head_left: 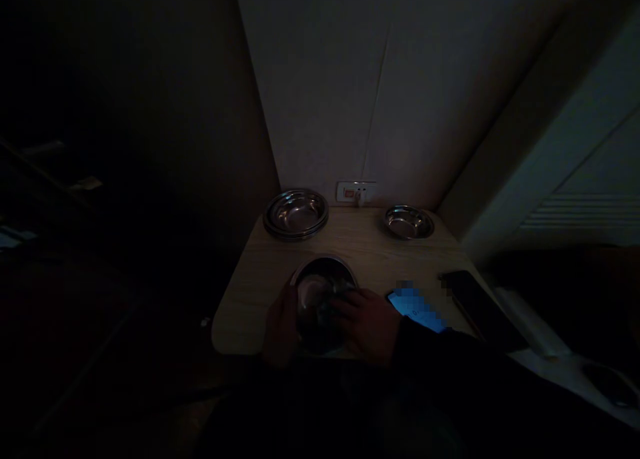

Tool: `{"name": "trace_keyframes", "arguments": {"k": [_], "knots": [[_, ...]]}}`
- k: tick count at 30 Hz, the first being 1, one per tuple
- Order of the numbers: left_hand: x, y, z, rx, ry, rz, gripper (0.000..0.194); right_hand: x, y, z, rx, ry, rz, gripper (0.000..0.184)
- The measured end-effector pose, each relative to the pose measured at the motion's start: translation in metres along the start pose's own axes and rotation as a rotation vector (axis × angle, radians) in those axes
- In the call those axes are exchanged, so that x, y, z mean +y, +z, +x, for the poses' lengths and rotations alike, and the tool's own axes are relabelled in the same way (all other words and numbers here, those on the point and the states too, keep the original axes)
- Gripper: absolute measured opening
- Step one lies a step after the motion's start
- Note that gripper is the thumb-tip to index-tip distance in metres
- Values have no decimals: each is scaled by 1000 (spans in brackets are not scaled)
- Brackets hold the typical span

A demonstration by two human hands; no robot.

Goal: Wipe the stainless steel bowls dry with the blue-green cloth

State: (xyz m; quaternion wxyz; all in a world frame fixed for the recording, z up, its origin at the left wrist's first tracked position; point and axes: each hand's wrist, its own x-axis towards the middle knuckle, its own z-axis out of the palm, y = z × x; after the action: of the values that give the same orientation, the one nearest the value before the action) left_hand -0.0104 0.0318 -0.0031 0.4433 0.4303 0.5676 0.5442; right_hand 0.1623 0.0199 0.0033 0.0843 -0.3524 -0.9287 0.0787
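In dim light a shiny metal bowl (pixel 311 292) stands near the front edge of a small wooden table (pixel 245 306). My left hand (pixel 281 322) grips the bowl by its left rim. Over the right side of the bowl reaches my right hand (pixel 367 320), its fingers bent down into it. Under those fingers lies something dark and soft-looking, perhaps a cloth; the darkness hides what it is.
Several nested metal bowls (pixel 296 234) sit at the table's back left, and a single metal bowl (pixel 409 226) at the back right. A lit phone (pixel 417 310) and a dark flat device (pixel 483 309) lie to the right. Behind, a wall socket (pixel 345 192) holds a plug.
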Motion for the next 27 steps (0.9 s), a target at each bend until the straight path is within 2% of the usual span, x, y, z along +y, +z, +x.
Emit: {"name": "trace_keyframes", "arguments": {"k": [2,5,7,9,11,13,14,16,18,20,23,25,27], "knots": [[3,5,-1,41,-19,-11,55,0,-4,3,-11,18,31,28],[0,8,-5,155,-50,20,61,-15,-2,8,57,11,211,34],[-2,7,-7,172,-48,43,61,-17,0,9,66,-10,243,38],[-2,4,-8,122,-20,80,60,-6,-2,8,10,-30,133,34],[2,4,-5,2,44,98,58,15,-8,9,-43,-47,-39,29],[7,5,-1,-141,123,97,55,33,-14,12,-41,-56,-164,27],[9,7,1,-193,150,103,54,37,-15,14,-32,-46,-195,27],[12,9,3,-207,158,133,54,35,-14,15,-15,10,-185,27],[11,11,3,-170,151,153,56,18,-7,14,11,85,-56,24],[7,12,0,-130,159,139,57,-6,3,12,76,150,203,25],[1,11,-6,-51,154,94,60,-34,18,11,252,209,604,39],[-1,8,-8,-14,125,81,63,-37,22,9,293,200,652,42],[0,5,-6,-43,108,85,63,-25,19,5,209,135,498,41]]}}
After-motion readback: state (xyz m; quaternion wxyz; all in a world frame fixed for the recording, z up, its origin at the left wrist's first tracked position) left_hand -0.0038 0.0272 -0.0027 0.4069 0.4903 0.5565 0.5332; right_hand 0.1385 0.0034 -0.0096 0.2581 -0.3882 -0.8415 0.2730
